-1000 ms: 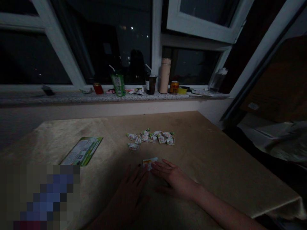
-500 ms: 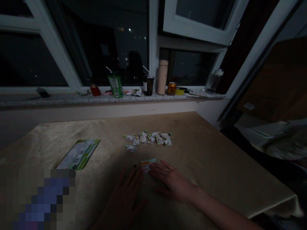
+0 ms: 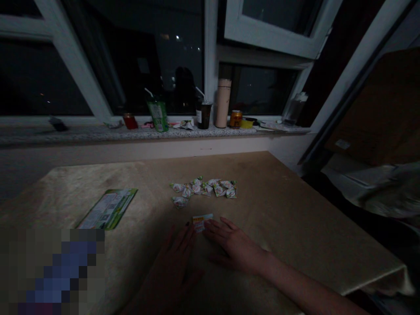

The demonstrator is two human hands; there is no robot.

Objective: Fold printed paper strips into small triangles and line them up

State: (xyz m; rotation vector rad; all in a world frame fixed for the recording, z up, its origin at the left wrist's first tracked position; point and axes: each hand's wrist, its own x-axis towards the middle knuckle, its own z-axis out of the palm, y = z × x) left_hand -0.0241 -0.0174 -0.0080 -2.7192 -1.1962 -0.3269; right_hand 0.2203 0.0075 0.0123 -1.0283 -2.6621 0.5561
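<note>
A small printed card or packet [image 3: 198, 222] lies flat on the cloth-covered table [image 3: 275, 210], between my two hands. My right hand [image 3: 234, 245] rests palm down with stretched fingers, its fingertips on the packet's right side. At the packet's lower left corner are the fingertips of my left hand [image 3: 173, 258], which lies flat and in shadow. Its fingers are extended too. Beyond the hands, several small wrapped sachets [image 3: 208, 189] with white and green printing sit in a loose cluster.
A green printed pouch [image 3: 108, 210] lies to the left. On the windowsill [image 3: 131, 134] stand a green cup [image 3: 159, 116], a dark cup with a straw [image 3: 204, 116], a pink flask [image 3: 223, 103], an orange can [image 3: 235, 119] and a red jar [image 3: 130, 121]. Blurred blocks cover the lower left corner.
Almost nothing differs. The view has shifted very slightly, and both hands stay flat beside the packet.
</note>
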